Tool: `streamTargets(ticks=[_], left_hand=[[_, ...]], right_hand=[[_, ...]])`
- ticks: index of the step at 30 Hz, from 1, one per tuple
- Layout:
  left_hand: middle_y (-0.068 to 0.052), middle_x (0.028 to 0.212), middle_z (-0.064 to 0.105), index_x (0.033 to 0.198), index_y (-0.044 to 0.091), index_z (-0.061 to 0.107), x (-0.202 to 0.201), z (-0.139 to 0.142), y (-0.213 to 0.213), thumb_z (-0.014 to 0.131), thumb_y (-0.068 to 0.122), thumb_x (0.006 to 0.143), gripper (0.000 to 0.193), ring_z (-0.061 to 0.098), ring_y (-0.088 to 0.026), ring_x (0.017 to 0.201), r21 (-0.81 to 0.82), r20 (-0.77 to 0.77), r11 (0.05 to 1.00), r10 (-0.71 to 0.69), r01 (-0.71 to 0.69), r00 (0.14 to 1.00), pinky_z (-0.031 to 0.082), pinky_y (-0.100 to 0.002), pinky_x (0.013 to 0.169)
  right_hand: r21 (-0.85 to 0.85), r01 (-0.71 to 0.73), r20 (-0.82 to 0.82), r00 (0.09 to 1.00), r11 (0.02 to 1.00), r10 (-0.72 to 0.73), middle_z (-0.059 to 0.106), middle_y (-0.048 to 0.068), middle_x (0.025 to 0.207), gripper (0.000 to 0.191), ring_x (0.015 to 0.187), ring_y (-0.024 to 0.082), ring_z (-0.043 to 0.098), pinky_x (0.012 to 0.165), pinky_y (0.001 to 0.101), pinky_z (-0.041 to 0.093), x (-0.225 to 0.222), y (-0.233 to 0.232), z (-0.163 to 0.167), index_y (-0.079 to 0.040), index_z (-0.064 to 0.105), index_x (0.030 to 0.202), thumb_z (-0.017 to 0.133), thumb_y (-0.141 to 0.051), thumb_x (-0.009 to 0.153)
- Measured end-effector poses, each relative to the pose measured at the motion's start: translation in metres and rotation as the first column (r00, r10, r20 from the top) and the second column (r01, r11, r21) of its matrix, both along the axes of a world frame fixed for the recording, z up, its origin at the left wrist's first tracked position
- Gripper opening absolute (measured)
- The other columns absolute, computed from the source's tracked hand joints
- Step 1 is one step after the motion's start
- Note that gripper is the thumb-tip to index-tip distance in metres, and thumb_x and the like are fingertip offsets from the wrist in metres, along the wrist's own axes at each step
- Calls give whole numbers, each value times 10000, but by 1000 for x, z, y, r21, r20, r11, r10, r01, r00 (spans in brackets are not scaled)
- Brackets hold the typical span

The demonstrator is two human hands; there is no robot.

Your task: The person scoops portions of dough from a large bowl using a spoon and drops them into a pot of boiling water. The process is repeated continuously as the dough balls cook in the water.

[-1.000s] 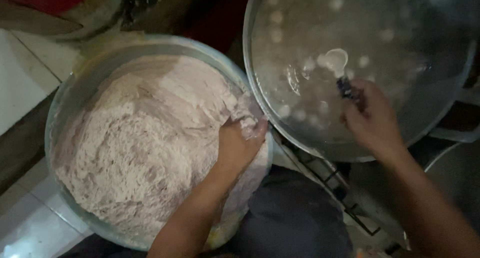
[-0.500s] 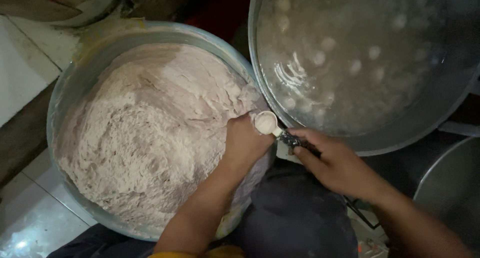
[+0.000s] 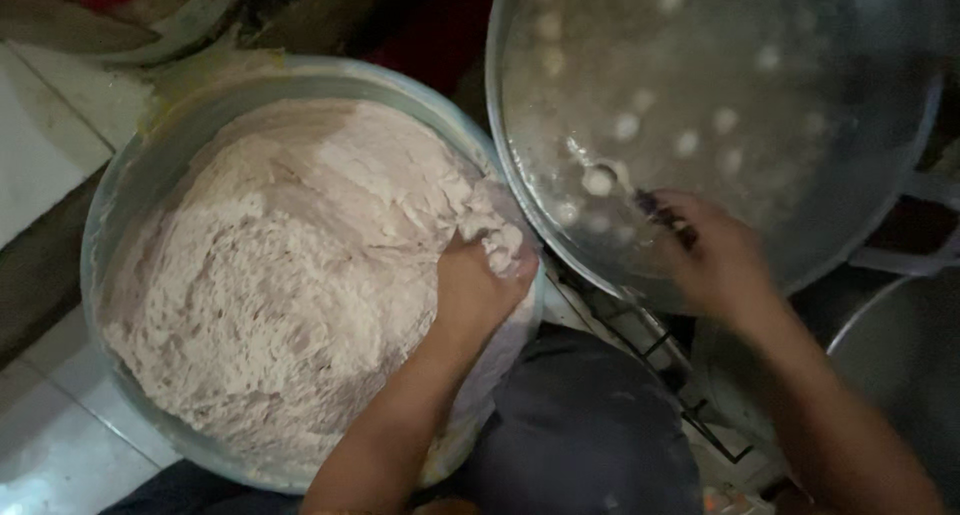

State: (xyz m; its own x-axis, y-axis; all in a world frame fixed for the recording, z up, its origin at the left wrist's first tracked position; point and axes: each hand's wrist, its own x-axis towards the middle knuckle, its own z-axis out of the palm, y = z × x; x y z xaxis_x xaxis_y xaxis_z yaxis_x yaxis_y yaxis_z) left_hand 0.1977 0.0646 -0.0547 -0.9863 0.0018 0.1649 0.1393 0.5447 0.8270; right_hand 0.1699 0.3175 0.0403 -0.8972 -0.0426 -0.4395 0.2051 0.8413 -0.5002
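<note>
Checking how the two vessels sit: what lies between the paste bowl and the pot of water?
In the head view, only a narrow dark gap separates the bowl rim from the pot rim; lower down, a wire rack shows between them.

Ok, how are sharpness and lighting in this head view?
Head view: dim overall; the right hand and spoon are motion-blurred over the pot, whose floating balls look soft; the paste under the left hand is fairly sharp.

Bare forearms, no sleeves; dark trousers [image 3: 580, 435].
</note>
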Motion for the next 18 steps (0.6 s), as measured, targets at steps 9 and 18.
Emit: streamTargets(ticks=[9, 18], left_hand=[[-176, 827, 735, 935, 17, 679, 1, 5, 6, 790, 229, 804, 273, 753, -353, 767, 209, 198, 972, 69, -111, 978, 596, -406, 696], [-217, 840, 739, 912, -11, 747, -6, -5, 6, 801, 296, 630, 420, 734, -379, 737, -176, 257, 984, 60, -14, 965, 590, -451, 709]], right_hand=[[-227, 57, 292, 956, 972, 12, 751, 76, 1015, 475, 798, 163, 694, 691, 333, 575, 25, -36, 10, -187, 590, 1410, 626, -206, 937], [-327, 123, 474, 879, 937, 50, 683, 125, 820, 447, 622, 112, 562, 572, 302, 481, 16, -48, 11, -167, 602, 1421, 588, -194, 975]])
